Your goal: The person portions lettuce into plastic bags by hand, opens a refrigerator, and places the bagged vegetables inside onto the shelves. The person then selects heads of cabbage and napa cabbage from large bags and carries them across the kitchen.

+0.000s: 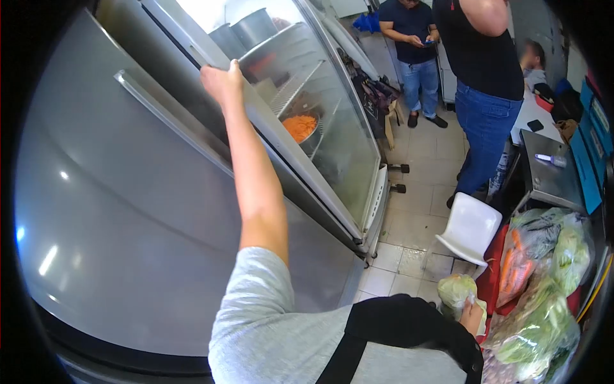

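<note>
My left hand (224, 83) has its fingers wrapped round the edge of the glass fridge door (348, 147), near its top. Behind the glass, a metal bowl of shredded orange food (299, 128) sits on a wire shelf, with large metal pots (254, 31) higher up. At the lower right, my right hand (472, 317) holds a pale green vegetable (457, 291) in clear plastic against my side. Beside it are bagged leafy vegetables (534, 326) and a bag of carrots (515, 269) in a red container (489, 281).
A closed steel fridge (128, 211) fills the left side. A white chair (470, 224) stands on the tiled floor (416, 217). Two people stand beyond it, one holding a phone; another person is at the white table (529, 115). A steel table (553, 176) is at right.
</note>
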Action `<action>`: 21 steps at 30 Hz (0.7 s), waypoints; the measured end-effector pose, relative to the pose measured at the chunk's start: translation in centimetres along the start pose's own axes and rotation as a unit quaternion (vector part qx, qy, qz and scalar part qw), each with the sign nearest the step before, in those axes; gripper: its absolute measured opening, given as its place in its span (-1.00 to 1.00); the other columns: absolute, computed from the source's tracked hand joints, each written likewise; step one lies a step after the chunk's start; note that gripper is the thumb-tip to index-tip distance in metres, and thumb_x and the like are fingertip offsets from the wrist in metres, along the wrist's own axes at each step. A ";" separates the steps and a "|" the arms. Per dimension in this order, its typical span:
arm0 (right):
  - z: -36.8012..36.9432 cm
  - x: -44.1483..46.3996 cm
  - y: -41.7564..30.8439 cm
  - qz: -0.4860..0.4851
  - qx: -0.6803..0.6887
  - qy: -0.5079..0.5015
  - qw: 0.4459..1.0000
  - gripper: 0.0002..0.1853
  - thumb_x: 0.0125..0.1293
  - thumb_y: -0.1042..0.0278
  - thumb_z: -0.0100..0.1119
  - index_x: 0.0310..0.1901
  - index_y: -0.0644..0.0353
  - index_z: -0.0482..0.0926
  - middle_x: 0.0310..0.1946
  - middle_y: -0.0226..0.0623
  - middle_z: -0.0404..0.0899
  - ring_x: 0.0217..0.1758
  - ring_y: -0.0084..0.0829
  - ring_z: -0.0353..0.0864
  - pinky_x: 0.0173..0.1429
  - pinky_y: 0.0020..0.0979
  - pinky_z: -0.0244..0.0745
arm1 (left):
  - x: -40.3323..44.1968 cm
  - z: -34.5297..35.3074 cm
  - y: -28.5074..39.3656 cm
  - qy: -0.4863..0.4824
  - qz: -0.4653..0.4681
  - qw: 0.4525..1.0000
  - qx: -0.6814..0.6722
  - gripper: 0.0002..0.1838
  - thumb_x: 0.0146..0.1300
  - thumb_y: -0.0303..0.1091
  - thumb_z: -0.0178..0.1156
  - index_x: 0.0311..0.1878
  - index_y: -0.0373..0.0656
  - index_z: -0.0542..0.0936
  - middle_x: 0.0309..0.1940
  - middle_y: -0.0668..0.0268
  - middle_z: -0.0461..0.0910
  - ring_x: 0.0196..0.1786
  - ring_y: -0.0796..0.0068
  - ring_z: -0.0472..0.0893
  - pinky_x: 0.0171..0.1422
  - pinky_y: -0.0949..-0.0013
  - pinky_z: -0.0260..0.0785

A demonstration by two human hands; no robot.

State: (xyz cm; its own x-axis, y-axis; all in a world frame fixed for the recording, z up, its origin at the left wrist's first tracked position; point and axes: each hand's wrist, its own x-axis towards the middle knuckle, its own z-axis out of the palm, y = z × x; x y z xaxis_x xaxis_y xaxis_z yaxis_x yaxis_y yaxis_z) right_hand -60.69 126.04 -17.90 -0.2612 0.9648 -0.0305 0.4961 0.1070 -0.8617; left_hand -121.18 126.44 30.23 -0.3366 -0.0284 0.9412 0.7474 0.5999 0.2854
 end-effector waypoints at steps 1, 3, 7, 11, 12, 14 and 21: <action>-0.2 1.1 1.3 -0.009 -0.008 -0.008 1.000 -0.70 0.29 0.34 -0.10 -0.34 0.47 0.50 -0.63 0.14 0.41 -0.55 0.10 0.39 -0.41 -0.08 0.22 | 0.1 0.2 0.0 0.007 -0.006 1.000 0.030 -0.46 -0.11 -0.24 0.43 -0.15 -0.43 0.47 -0.23 -0.10 0.54 -0.08 -0.06 0.55 0.06 0.08 0.38; -0.1 3.0 3.5 -0.031 -0.042 0.021 0.998 -0.67 0.31 0.30 -0.11 -0.34 0.47 0.50 -0.61 0.16 0.42 -0.53 0.11 0.41 -0.39 -0.07 0.22 | 0.5 0.7 0.5 0.024 -0.010 0.996 0.085 -0.47 -0.16 -0.23 0.44 -0.21 -0.43 0.48 -0.29 -0.10 0.57 -0.14 -0.08 0.59 0.01 0.06 0.42; 0.3 5.6 1.1 0.027 0.001 0.005 1.000 -0.60 0.35 0.22 -0.10 -0.37 0.49 0.50 -0.58 0.19 0.45 -0.48 0.14 0.45 -0.35 -0.04 0.22 | 1.8 0.8 0.9 -0.008 -0.107 0.983 0.149 -0.50 -0.19 -0.14 0.45 -0.20 -0.27 0.60 -0.23 0.00 0.65 -0.08 0.01 0.63 0.05 0.11 0.45; 2.6 8.3 1.2 0.026 -0.043 -0.034 0.998 -0.59 0.36 0.19 -0.06 -0.41 0.47 0.49 -0.62 0.16 0.43 -0.52 0.13 0.44 -0.40 -0.08 0.22 | 0.8 0.8 1.7 0.018 -0.086 0.990 0.111 -0.56 -0.16 -0.24 0.43 -0.23 -0.30 0.56 -0.26 0.01 0.64 -0.12 -0.01 0.63 0.02 0.10 0.45; 3.3 9.1 0.9 0.001 -0.037 -0.036 0.999 -0.60 0.35 0.20 -0.05 -0.42 0.46 0.49 -0.63 0.15 0.43 -0.52 0.11 0.44 -0.41 -0.09 0.22 | 0.4 0.5 2.1 0.024 -0.080 0.992 0.097 -0.59 -0.14 -0.28 0.41 -0.24 -0.32 0.54 -0.27 -0.02 0.63 -0.13 -0.02 0.63 0.01 0.10 0.45; 4.8 10.7 -0.9 -0.055 -0.027 -0.047 0.997 -0.63 0.34 0.22 -0.03 -0.43 0.43 0.50 -0.64 0.13 0.43 -0.54 0.08 0.44 -0.41 -0.10 0.22 | -0.5 0.9 3.1 0.061 -0.045 0.996 0.052 -0.64 -0.14 -0.37 0.38 -0.25 -0.31 0.54 -0.34 0.02 0.60 -0.20 0.01 0.61 -0.04 0.12 0.43; 9.2 17.5 -7.6 -0.122 -0.040 -0.109 0.986 -0.61 0.35 0.25 -0.01 -0.52 0.42 0.46 -0.72 0.00 0.37 -0.64 -0.17 0.37 -0.46 -0.16 0.19 | -8.4 3.0 8.4 0.135 0.088 0.975 -0.154 -0.30 -0.15 -0.38 0.41 0.15 -0.26 0.41 0.15 0.00 0.30 0.21 0.02 0.31 0.25 0.01 0.22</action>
State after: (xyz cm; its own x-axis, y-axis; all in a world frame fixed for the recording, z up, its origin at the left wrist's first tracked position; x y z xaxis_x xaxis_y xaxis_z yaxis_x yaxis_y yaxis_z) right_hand -76.68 139.86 -16.55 -0.5482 0.8344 0.0567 0.4583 0.3565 -0.8142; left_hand -113.87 134.11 24.20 -0.0558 -0.1811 0.9819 0.9303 0.3476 0.1170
